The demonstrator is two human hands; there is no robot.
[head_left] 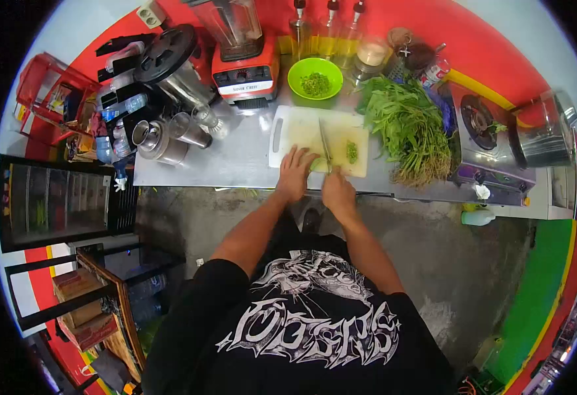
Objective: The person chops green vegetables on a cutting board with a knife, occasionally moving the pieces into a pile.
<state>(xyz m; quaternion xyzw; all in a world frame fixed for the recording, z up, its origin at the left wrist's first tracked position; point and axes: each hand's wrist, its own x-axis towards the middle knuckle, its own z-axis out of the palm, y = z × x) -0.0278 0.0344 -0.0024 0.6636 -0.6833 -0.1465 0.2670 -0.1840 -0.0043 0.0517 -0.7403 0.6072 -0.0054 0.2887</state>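
A white cutting board (295,125) lies on the metal counter. My left hand (294,172) presses on a pale green vegetable piece (318,165) at the board's front edge. In my right hand (338,191) is the handle of a knife (324,137), whose blade points away from me beside the piece. Small chopped green bits (351,152) lie to the right of the blade. Behind the board stands a bright green bowl (315,62) with chopped greens in it. A large bunch of leafy greens with roots (407,125) rests right of the board.
A red blender (245,72) stands behind the board's left side. Metal cups (189,130) and a steel pitcher (176,72) are on the left of the counter (236,161). Oil bottles (328,33) line the back. A gas stove (476,122) with a large pot (545,128) is at the right.
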